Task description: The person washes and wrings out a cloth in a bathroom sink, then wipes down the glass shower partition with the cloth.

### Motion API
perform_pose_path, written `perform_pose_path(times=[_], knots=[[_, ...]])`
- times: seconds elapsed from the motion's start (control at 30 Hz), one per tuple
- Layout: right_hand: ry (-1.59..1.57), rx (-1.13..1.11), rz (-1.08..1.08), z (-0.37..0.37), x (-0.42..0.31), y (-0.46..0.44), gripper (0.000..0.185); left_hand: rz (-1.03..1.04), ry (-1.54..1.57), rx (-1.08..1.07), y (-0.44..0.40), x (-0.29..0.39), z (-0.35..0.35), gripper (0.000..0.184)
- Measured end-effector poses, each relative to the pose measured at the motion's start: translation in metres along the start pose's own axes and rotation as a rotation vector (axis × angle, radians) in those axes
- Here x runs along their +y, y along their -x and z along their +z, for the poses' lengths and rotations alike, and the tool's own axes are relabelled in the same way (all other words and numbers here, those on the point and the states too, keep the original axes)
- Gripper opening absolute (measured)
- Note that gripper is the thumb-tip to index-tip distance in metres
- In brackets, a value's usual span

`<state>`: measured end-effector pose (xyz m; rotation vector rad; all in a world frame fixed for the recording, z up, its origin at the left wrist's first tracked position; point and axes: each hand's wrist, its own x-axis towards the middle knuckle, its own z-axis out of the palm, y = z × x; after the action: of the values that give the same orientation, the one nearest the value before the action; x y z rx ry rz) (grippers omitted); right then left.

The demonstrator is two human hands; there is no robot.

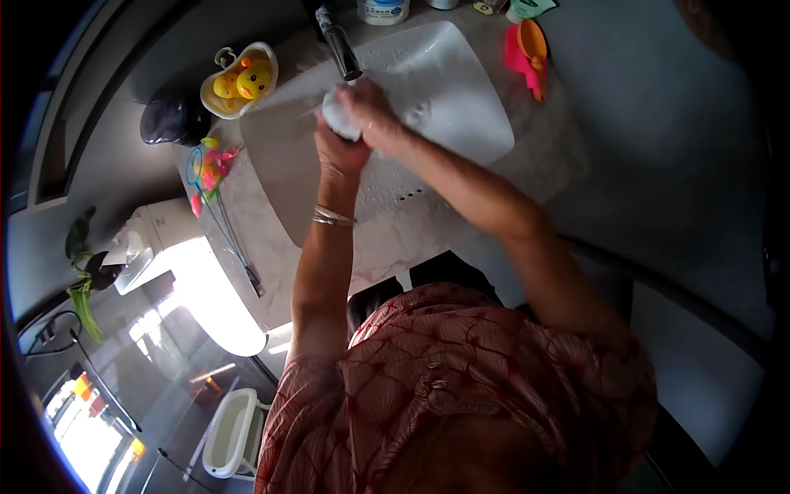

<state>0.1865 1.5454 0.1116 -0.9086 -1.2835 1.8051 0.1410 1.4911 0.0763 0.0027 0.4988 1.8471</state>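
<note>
A small white rounded thing (340, 116) is between my hands, just below the spout of the metal faucet (342, 56). Whether it is a cup, a small bowl or something else, I cannot make out. My left hand (342, 151), with bracelets at the wrist, grips it from the near side. Over its right side lies my right hand (369, 112), its fingers smeared by motion. Both hands are above the white sink (481, 107), whose surface carries water drops.
A white tub with yellow rubber ducks (253, 80) stands left of the sink, near a dark container (169, 122). Colourful toys (214, 169) lie on the marbled counter (276, 284). To the right are an orange scoop (532, 41) and a pink toy (520, 62). A white bottle (383, 11) stands behind.
</note>
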Motion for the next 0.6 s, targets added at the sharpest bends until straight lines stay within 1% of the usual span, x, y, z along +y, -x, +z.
perform_pose_path(times=[0.03, 0.07, 0.13, 0.2, 0.23, 0.27, 0.3, 0.33, 0.37, 0.4, 0.43, 0.47, 0.5, 0.53, 0.6], knots=[[0.303, 0.020, -0.326, 0.009, -0.006, 0.024, 0.025, -0.015, 0.092, 0.009, -0.007, 0.011, -0.016, 0.059], [0.304, 0.020, -0.327, 0.013, -0.004, 0.029, 0.025, -0.173, 0.267, -0.643, -0.017, 0.019, -0.033, 0.058], [0.673, -0.032, -0.643, 0.019, 0.004, 0.032, 0.021, -0.227, 0.253, -0.537, -0.026, 0.027, -0.050, 0.044], [1.043, -0.087, -0.958, 0.022, 0.008, 0.031, 0.021, 0.004, -0.076, -0.565, -0.031, 0.027, -0.043, 0.033], [1.044, -0.087, -0.959, 0.019, 0.005, 0.022, 0.021, 0.121, -0.240, -0.573, -0.033, 0.026, -0.038, 0.027], [1.031, -0.145, -0.705, 0.012, -0.003, 0.002, 0.021, 0.238, -0.405, -0.577, -0.034, 0.025, -0.030, 0.023], [1.008, -0.201, -0.450, 0.002, -0.010, -0.020, 0.025, 0.226, -0.413, -0.404, -0.026, 0.022, -0.008, 0.022], [1.085, -0.122, -0.499, -0.018, -0.012, -0.050, 0.025, 0.209, -0.411, -0.233, -0.017, 0.019, 0.014, 0.022], [1.161, -0.041, -0.547, -0.027, -0.028, -0.061, 0.027, 0.061, -0.247, 0.108, 0.001, 0.015, 0.044, 0.024], [1.162, -0.067, -0.487, -0.021, -0.023, -0.051, 0.024, 0.063, -0.247, 0.106, -0.005, 0.021, 0.034, 0.024], [1.162, -0.093, -0.428, -0.010, -0.012, -0.035, 0.022, 0.065, -0.187, 0.060, -0.014, 0.032, 0.014, 0.026], [1.009, -0.099, -0.581, 0.001, 0.005, -0.018, 0.024, 0.067, -0.127, 0.013, -0.021, 0.041, -0.011, 0.028], [0.853, -0.082, -0.632, 0.019, 0.017, 0.001, 0.026, 0.274, -0.491, -0.017, -0.019, 0.043, -0.045, 0.031], [0.984, -0.066, -0.797, 0.033, 0.022, 0.018, 0.026, 0.276, -0.492, -0.019, -0.016, 0.043, -0.045, 0.031], [0.980, -0.177, -0.772, 0.030, 0.026, 0.006, 0.025, 0.221, -0.404, -0.104, -0.009, 0.041, -0.039, 0.032]])
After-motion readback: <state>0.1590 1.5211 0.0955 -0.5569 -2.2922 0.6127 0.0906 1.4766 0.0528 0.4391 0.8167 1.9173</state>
